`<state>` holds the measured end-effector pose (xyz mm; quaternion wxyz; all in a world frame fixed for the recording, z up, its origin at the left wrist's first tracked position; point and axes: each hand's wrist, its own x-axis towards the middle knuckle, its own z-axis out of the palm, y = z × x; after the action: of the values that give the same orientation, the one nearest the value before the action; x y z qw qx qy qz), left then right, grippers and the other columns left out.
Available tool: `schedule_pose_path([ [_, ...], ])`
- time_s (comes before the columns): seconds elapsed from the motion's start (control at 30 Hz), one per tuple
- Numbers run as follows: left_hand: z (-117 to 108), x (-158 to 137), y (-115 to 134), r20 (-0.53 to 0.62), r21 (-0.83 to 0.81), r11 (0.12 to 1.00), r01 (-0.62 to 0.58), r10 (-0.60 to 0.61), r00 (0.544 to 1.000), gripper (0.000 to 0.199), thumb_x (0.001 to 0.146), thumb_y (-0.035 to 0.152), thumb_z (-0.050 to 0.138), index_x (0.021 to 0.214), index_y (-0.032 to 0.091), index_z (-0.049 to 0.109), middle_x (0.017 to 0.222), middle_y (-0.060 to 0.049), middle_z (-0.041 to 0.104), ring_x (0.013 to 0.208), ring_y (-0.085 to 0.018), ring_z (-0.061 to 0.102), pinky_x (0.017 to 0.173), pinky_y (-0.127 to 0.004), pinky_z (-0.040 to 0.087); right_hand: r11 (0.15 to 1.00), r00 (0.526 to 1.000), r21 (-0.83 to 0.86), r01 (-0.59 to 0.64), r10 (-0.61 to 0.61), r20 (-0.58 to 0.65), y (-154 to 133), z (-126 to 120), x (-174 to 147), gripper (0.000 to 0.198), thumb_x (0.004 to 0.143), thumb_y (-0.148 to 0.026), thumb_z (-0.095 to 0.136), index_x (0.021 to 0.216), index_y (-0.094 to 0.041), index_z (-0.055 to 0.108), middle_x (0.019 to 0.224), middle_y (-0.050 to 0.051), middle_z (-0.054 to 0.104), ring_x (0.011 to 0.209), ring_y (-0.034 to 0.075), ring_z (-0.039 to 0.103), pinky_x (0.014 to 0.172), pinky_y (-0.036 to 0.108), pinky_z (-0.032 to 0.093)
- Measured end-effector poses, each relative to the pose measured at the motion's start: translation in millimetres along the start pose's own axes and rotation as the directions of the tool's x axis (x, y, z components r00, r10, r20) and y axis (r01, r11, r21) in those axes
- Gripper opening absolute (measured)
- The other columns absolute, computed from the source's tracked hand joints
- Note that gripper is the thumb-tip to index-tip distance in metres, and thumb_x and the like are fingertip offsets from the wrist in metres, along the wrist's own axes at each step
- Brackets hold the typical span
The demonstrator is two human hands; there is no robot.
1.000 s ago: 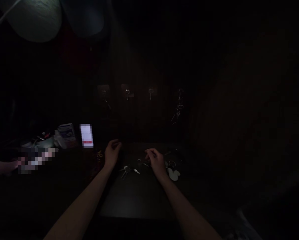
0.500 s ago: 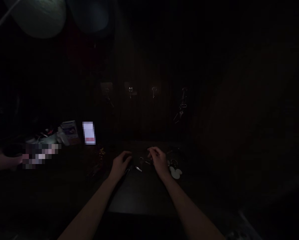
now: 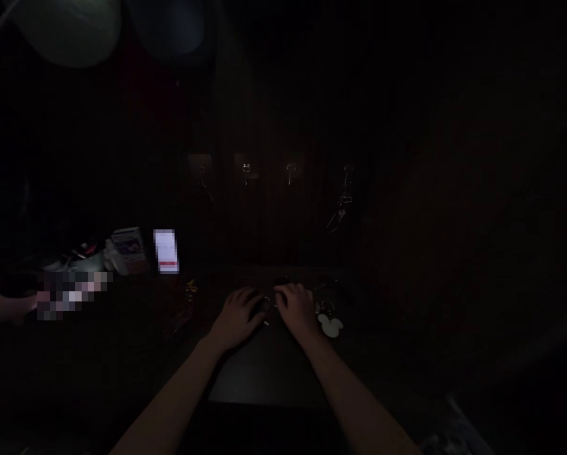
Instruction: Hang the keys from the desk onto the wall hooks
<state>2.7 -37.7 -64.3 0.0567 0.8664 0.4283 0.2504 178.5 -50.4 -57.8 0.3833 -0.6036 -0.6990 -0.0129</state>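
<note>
In the dim light, my left hand lies low over the tabletop with its fingers spread. A small bright metal tip, probably part of a key, shows beside its thumb; the rest is hidden under the hand. Between my hands a small metal ring is faintly visible. My right hand rests to the right with fingers apart and bent downward, and I see nothing held in it. Beside it lies a pale tag shaped like a mouse head, with a metal ring just behind.
Hooks line the dark back panel; keys hang from the rightmost. On the left stand a lit phone-like screen and a small box. A yellow trinket lies nearby. A blurred forearm-like shape is at far left.
My left hand has moved right and spread over the metal pieces on the table. My right hand has lowered, its fingertips going from pinched to apart. The view has shifted slightly.
</note>
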Motion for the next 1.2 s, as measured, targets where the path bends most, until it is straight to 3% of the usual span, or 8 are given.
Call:
schedule_pose_path([
  [0.2,1,0,-1,0.026,0.006,1.000,-0.002,0.002,1.000,0.040,0.084,0.040,0.046,0.120,0.025,0.054,0.129,-0.008,0.050,0.122,-0.026,0.039,0.101,-0.046,0.031,0.986,0.992,-0.148,0.077,-0.062,0.107,4,6,-4,0.017,0.082,-0.028,0.054,0.091,-0.024,0.068,0.097,0.006,0.064,0.099,0.024,0.050,0.085,0.042,0.030],
  [0.43,-5,2,1,-0.019,-0.169,0.985,-0.043,0.041,0.999,0.021,0.083,0.030,0.049,0.099,0.021,0.059,0.111,-0.008,0.059,0.108,-0.022,0.050,0.093,-0.040,0.039,0.985,0.986,-0.126,0.118,-0.101,0.132,0,5,-4,0.011,0.081,-0.027,0.056,0.087,-0.024,0.065,0.092,0.003,0.066,0.094,0.021,0.052,0.084,0.038,0.029],
  [0.6,-6,4,1,-0.030,-0.205,0.978,-0.026,0.020,0.999,0.014,0.084,0.025,0.045,0.085,0.021,0.059,0.093,-0.006,0.062,0.093,-0.021,0.054,0.084,-0.037,0.042,0.980,0.977,-0.110,0.163,-0.145,0.158,-4,3,-4,0.009,0.082,-0.028,0.055,0.087,-0.023,0.062,0.090,0.002,0.065,0.092,0.019,0.052,0.085,0.036,0.028],
  [0.97,-7,4,1,-0.065,-0.285,0.958,-0.002,-0.017,0.998,0.012,0.080,0.027,0.051,0.082,0.021,0.061,0.094,-0.006,0.064,0.094,-0.022,0.055,0.085,-0.037,0.041,0.981,0.980,-0.116,0.154,-0.136,0.146,-3,8,-3,0.013,0.083,-0.032,0.054,0.084,-0.022,0.061,0.089,0.004,0.065,0.091,0.021,0.053,0.083,0.037,0.030],
  [1.1,-10,4,5,-0.157,-0.405,0.914,0.027,-0.099,0.983,0.012,0.079,0.028,0.052,0.082,0.022,0.061,0.096,-0.005,0.064,0.097,-0.021,0.055,0.088,-0.038,0.041,0.985,0.980,-0.033,0.170,-0.166,0.114,-6,5,-3,0.013,0.086,-0.028,0.050,0.091,-0.023,0.060,0.094,0.004,0.065,0.092,0.020,0.054,0.083,0.035,0.032],
  [1.2,-13,7,7,-0.171,-0.609,0.786,0.111,-0.267,0.948,0.013,0.077,0.032,0.054,0.076,0.021,0.061,0.101,-0.006,0.065,0.099,-0.021,0.057,0.091,-0.036,0.040,0.978,0.973,0.037,0.205,-0.208,0.096,-11,-1,-3,0.014,0.087,-0.025,0.047,0.093,-0.023,0.060,0.093,0.003,0.065,0.092,0.018,0.054,0.082,0.033,0.033],
])
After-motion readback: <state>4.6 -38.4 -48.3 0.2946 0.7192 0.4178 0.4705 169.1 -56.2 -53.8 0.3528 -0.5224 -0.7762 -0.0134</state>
